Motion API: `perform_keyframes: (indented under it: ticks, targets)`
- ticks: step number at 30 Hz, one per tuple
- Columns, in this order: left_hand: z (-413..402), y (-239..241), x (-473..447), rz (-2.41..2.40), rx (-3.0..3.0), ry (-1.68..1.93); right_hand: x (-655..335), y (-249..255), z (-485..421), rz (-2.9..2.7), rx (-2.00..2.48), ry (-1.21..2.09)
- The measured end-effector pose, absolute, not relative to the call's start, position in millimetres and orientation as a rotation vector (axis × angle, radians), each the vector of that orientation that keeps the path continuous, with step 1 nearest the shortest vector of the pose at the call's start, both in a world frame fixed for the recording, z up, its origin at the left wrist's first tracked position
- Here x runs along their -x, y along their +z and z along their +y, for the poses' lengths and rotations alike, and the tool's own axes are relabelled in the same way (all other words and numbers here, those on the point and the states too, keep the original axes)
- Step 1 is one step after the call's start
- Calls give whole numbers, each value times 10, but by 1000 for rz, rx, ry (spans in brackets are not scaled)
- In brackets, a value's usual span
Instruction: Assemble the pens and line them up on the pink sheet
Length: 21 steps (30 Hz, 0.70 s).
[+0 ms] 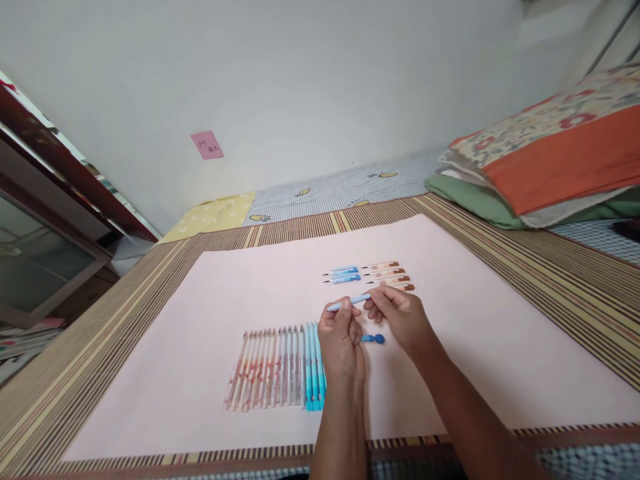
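Both my hands hold one light blue pen (356, 301) just above a pale pink sheet (210, 320). My left hand (343, 340) pinches its left end, and my right hand (400, 317) pinches its right end. A dark blue pen cap (375, 339) lies on the sheet between my wrists. A row of several pens (277, 367), pink and white ones with blue ones at its right, lies left of my left hand. Beyond my hands lie a few blue pens (344, 274) and several brown-capped pens (387, 274).
The pink sheet rests on a striped woven mat (560, 280) over a bed. Folded bedding and an orange patterned pillow (555, 160) are stacked at the far right. A dark wooden cabinet (45, 213) stands at the left. A pink note (207, 144) is stuck on the white wall.
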<state>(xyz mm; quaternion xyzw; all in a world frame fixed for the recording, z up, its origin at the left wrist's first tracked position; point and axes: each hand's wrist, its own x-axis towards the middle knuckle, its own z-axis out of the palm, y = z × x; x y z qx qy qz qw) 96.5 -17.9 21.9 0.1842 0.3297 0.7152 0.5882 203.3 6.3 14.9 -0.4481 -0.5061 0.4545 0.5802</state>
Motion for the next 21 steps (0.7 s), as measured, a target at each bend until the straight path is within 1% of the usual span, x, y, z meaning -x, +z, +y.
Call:
perform_keyframes:
  ticks: [7, 14, 21]
  targets:
    - [-161, 207, -942, 766, -387, 1660, -2067, 115, 68, -1193, 1009, 1120]
    - [-119, 145, -874, 700, -337, 1639, -2050, 128, 57, -1219, 1021, 1086]
    - [-148, 186, -930, 701, -377, 1632, -2099, 153, 51, -1251, 1014, 1098]
